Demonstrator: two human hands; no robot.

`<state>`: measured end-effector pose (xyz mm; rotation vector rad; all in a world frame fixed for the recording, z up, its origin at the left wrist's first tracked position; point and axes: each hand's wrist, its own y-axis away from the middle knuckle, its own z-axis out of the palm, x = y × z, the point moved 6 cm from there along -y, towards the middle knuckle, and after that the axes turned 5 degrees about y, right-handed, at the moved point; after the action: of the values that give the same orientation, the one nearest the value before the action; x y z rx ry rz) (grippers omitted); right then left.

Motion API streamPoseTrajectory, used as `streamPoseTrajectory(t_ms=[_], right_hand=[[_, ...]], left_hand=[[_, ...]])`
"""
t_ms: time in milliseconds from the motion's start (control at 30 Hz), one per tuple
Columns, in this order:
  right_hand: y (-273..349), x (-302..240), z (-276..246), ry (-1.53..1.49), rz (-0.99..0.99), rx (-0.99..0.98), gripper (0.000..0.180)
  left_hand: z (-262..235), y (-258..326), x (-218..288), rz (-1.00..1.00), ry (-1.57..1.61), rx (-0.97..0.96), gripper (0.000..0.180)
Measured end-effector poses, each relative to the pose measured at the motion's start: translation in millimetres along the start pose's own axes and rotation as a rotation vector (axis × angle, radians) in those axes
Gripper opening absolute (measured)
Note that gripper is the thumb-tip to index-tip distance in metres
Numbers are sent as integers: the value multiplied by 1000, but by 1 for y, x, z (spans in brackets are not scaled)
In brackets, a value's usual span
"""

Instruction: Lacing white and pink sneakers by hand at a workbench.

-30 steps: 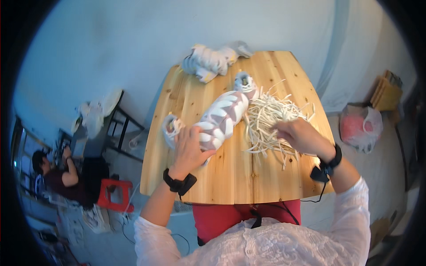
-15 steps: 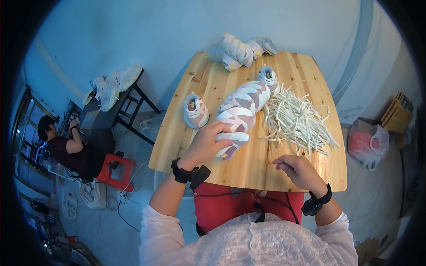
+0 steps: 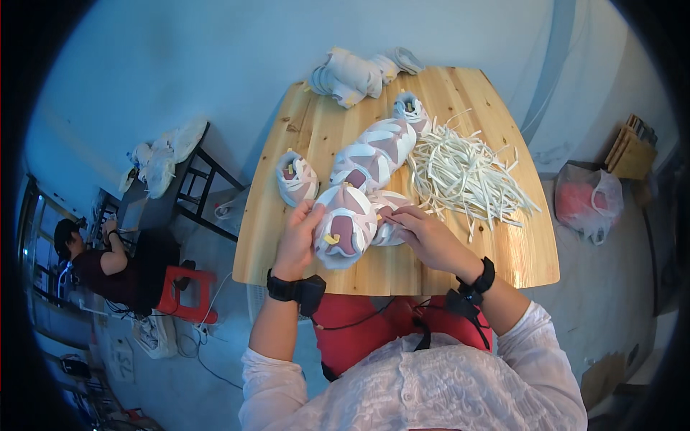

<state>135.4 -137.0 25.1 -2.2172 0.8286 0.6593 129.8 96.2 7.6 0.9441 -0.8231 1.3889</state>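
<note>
Left hand: the left hand [image 3: 295, 248] grips the side of the front shoe [image 3: 343, 219], thumb and fingers bent around it.
Front shoe: pink and white, near the close edge of the table [image 3: 503, 262], its dark red opening and yellow tab facing the person.
Right hand: the right hand [image 3: 430, 241] has its fingertips bunched at the second shoe [image 3: 388, 233]. I cannot tell if they pinch it.
Second shoe: just right of the front shoe, partly hidden by fingers.
What changed: half a second ago, the right hand was by the strings, away from the shoes. Now both hands are at the shoes, and the front shoe has turned toward the person. It looks easier to work on now.
Shoe row: the shoe row [image 3: 366, 154] lies behind, slanting up to the right.
Strings: the pile of white strings [image 3: 471, 176] lies right of the row.
Small shoe: the small shoe [image 3: 298, 179] sits alone on the left.
</note>
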Motion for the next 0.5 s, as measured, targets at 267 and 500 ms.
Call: streamPoseTrajectory(t_ms=[267,500], right_hand=[[-3,3,-13,-547,237,146,25],[53,-11,4,-736,360,197,27]], left_hand=[[47,44,15,136,181,-28,42],[96,95,-30,509,86,18,44]])
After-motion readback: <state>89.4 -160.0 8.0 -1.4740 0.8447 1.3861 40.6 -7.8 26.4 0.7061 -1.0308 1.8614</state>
